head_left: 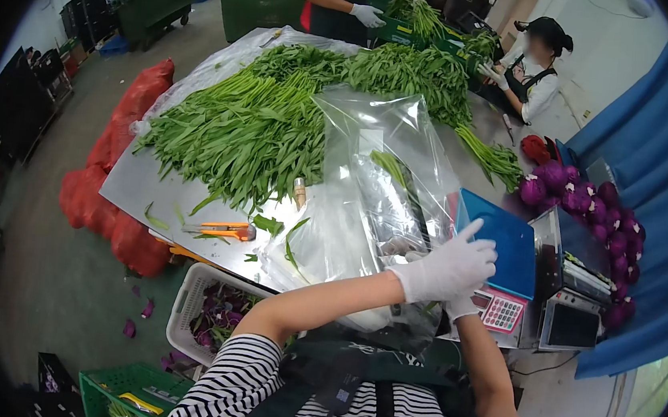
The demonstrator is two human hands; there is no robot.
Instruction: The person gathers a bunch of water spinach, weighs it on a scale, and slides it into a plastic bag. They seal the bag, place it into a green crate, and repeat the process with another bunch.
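My left hand, in a white glove, reaches across in front of my body, above the edge of a blue scale plate. Its index finger is stretched out and apart from the others, and I see nothing held in it. My right hand, also gloved, lies under the left one; its fingers are hidden. Beside the hands a large clear plastic bag rises from the table, with a few green stems visible through it. The pink and white scale keypad is just right of my right hand.
Leafy greens are heaped across the metal table. An orange cutter lies near its front edge. Purple onions hang at right. A white basket of trimmings and red sacks stand left. Two gloved co-workers handle greens opposite.
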